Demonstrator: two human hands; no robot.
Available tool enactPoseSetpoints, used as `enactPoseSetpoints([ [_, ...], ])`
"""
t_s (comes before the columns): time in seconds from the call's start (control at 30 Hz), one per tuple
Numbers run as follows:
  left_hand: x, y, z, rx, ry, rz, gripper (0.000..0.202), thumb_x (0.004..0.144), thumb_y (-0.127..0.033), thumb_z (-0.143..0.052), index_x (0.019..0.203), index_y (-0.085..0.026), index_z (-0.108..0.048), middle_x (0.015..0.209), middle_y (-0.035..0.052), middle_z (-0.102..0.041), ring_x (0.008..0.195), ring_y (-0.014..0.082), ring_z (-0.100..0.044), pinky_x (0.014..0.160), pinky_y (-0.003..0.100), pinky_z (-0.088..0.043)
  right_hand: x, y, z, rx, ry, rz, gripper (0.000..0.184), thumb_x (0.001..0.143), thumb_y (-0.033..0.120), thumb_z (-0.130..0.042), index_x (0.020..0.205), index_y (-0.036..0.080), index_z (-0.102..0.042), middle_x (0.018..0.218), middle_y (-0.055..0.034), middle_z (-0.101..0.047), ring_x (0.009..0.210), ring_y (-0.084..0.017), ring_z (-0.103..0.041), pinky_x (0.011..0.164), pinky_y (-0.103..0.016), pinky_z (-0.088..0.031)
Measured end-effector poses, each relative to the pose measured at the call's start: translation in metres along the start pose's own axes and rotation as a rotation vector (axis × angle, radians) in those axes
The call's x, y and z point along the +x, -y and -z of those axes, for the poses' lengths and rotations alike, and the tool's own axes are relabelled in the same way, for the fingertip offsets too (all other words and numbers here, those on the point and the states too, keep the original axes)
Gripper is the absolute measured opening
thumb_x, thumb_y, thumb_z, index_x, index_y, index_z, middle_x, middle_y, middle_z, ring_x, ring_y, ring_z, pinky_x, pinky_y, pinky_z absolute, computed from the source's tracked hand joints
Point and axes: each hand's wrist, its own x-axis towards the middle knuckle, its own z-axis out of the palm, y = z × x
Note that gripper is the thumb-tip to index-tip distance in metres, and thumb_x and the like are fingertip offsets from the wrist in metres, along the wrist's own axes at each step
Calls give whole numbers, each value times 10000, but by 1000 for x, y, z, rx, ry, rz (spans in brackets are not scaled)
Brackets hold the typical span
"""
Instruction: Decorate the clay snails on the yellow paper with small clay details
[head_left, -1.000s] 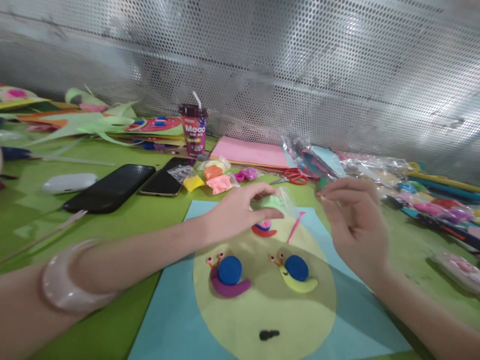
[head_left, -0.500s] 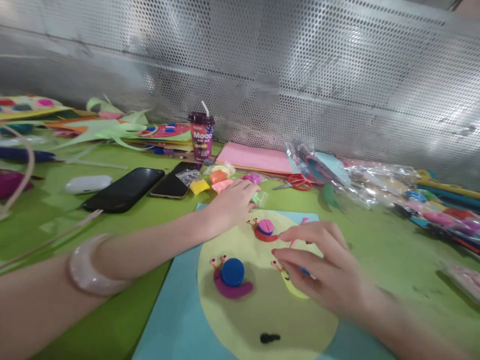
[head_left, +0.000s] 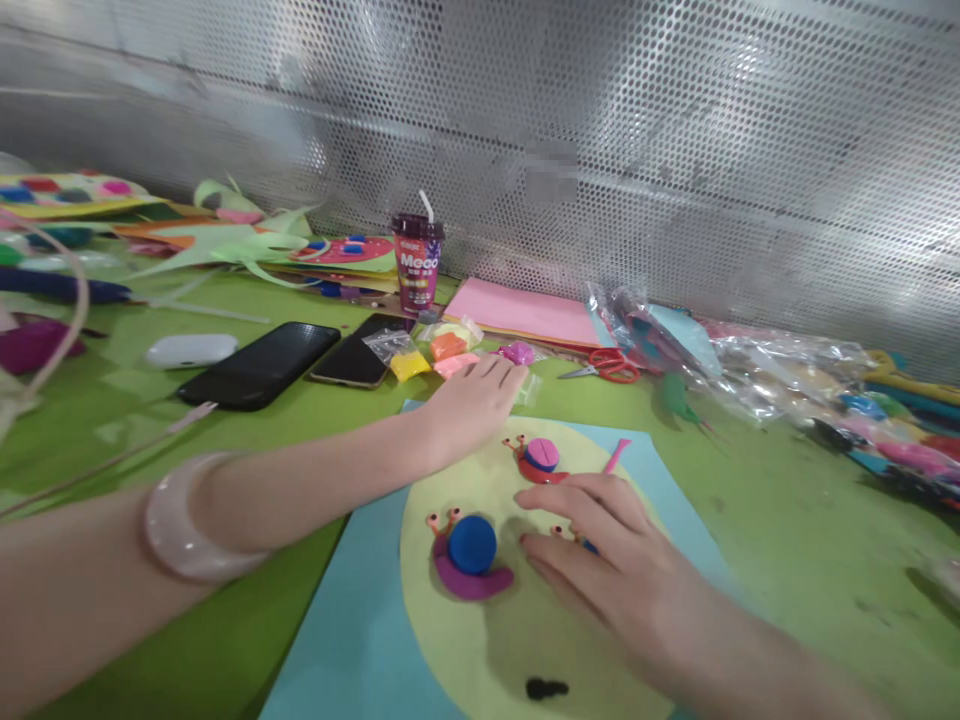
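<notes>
A yellow-green paper circle (head_left: 480,640) lies on a light blue sheet (head_left: 352,640) before me. On it sit a purple clay snail with a blue shell (head_left: 470,556), a red snail with a pink shell (head_left: 538,460) and a small black clay bit (head_left: 546,688). My right hand (head_left: 600,570) lies flat with fingers spread over a third snail, mostly hiding it. My left hand (head_left: 472,400), fingers stretched out, rests at the circle's far edge on a small clear bag (head_left: 527,386). A pale bracelet (head_left: 180,520) is on my left wrist.
Small bags of yellow, orange and pink clay (head_left: 431,352) lie beyond my left hand, with two black phones (head_left: 259,363), a Meco drink cup (head_left: 417,262), pink paper (head_left: 529,312), red scissors (head_left: 611,367) and plastic bags (head_left: 750,355). A perforated metal wall (head_left: 600,120) stands behind.
My right hand came down from the air onto the yellow snail and flattened over it. My left hand set the clear bag of green clay down at the circle's far edge.
</notes>
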Motion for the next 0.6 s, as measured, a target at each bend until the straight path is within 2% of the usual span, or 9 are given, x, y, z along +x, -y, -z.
enactPoseSetpoints([
  [0.17,1,1,-1,13,24,-2,391,846,-84,-281,1232,-35,-319,1174,177,-465,1150,277,-371,866,404,-389,-2,2,4,-56,20,13,189,867,143,-458,966,159,-619,1215,-48,-512,1065,-248,-431,876,-415,-449],
  [0.4,0,0,1,27,37,8,403,835,-67,-283,1236,-55,-323,1178,166,-462,1122,265,-388,883,399,-373,-1,9,19,-19,-6,29,228,846,193,-436,854,216,-662,1189,6,-557,1087,-236,-469,862,-340,-486],
  [0.6,1,-1,4,10,62,15,396,833,-65,-299,1223,-39,-360,1168,170,-467,1103,278,-397,882,402,-372,0,10,16,-43,74,6,240,874,255,-422,931,237,-654,1238,20,-520,1077,-240,-485,846,-372,-503],
])
